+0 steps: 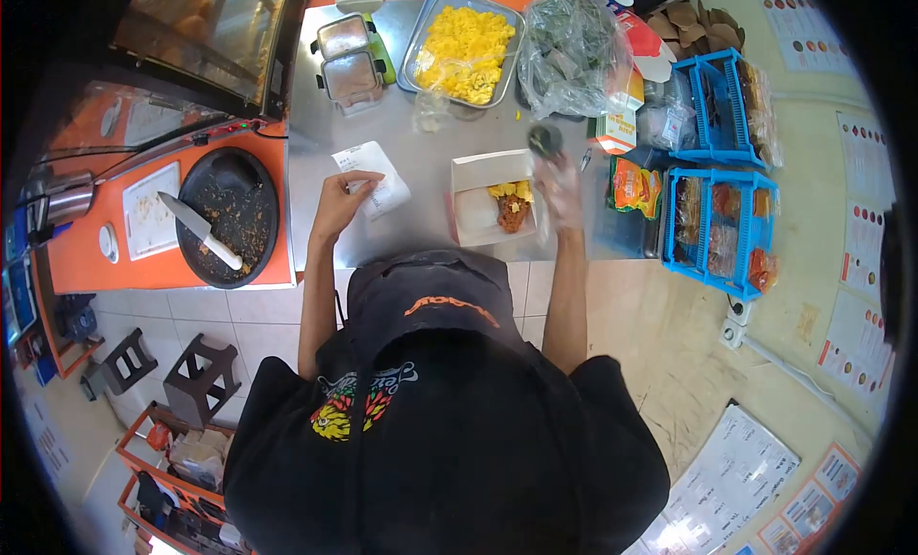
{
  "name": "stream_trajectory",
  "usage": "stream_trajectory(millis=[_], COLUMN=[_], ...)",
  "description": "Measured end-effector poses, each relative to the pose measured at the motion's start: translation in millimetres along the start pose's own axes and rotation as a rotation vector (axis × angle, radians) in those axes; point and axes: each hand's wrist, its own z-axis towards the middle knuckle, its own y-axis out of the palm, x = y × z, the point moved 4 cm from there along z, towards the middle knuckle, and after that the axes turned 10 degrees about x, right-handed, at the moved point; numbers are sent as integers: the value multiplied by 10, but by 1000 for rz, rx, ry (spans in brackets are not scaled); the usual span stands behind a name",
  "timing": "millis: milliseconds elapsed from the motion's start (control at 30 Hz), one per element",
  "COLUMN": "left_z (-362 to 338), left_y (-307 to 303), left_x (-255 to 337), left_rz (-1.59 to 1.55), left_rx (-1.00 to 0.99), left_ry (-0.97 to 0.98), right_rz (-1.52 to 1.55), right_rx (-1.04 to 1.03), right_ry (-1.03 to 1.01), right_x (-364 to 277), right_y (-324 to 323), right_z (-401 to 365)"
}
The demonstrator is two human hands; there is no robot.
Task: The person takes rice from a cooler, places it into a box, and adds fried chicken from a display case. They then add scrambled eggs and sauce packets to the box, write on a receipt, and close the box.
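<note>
My left hand (337,203) pinches the edge of a printed paper receipt (386,186) above the steel counter. On my right hand (562,192) is a clear plastic glove, smeared by motion. At its fingertips is a small dark green, roundish thing (545,140), too blurred to name; the hand seems closed on it. Just left of that hand an open white paper food box (475,176) holds a piece of fried chicken (513,211) and some yellow scrambled egg (512,189).
Behind the box stand a tray (409,63) of scrambled egg and a plastic bag (572,53) of greens. Clear containers (350,75) sit back left. Blue baskets (717,177) line the right, near an orange packet (635,188). A knife (201,230) lies on a black round pan (263,206).
</note>
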Motion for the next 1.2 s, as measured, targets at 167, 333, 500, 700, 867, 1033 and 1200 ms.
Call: stream_trajectory(millis=[167, 333, 500, 700, 867, 1033, 1200], left_z=[68, -70, -76, 181, 348, 453, 488], left_y=[230, 217, 81, 61, 70, 84, 24], left_x=[361, 751, 1157, 1475, 1253, 1091, 1146], left_rz=[-115, -371, -424, -347, -347, -338, -318], left_rx=[-6, 59, 67, 111, 149, 144, 179], left_ry=[-6, -38, 61, 89, -3, -77, -48], right_rz=[-440, -1032, -1066, -1539, -1514, -1818, -1190], right_rx=[-103, 263, 385, 321, 358, 284, 301], right_ry=[-427, -758, -722, -496, -337, -788, -547], right_x=[-78, -313, -369, -463, -480, -537, -629], right_y=[1057, 868, -36, -17, -189, -237, -488], right_z=[977, 1778, 2709, 2830, 3100, 3137, 3323])
